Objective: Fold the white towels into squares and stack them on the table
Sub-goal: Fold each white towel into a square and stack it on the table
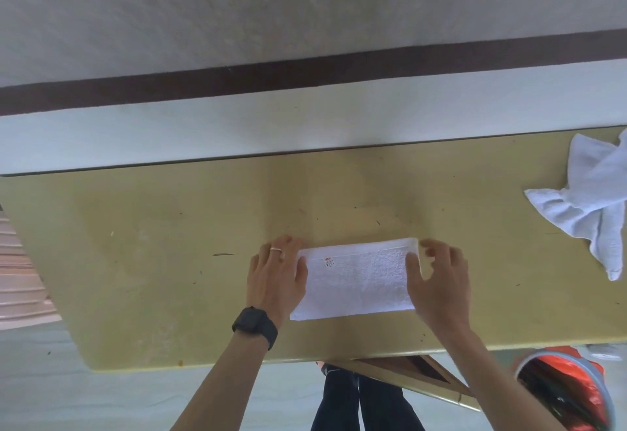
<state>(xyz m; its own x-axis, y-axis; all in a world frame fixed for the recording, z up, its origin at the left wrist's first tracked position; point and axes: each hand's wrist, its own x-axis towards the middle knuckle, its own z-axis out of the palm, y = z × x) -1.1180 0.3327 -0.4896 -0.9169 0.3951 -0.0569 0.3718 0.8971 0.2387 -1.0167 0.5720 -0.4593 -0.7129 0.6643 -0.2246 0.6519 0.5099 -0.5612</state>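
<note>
Your left hand [276, 278] presses flat on one end of the white terry towel [359, 278], a folded rectangle on the yellow-green tabletop [169, 261]. Your right hand [437, 281] pinches the other end — carry it over onto the left-hand end, edges matched — then smooth.

A scuffed, yellow-green table [169, 261] fills the middle of the view. One white towel [359, 281], folded into a flat rectangle, lies on it between the left hand [274, 281] and the right hand [437, 281], and both hands touch its ends. A small red mark on it sits just beside the left hand's fingers. Well to the right of the right hand, toward the table's far edge, lies a crumpled towel [590, 200].
</note>
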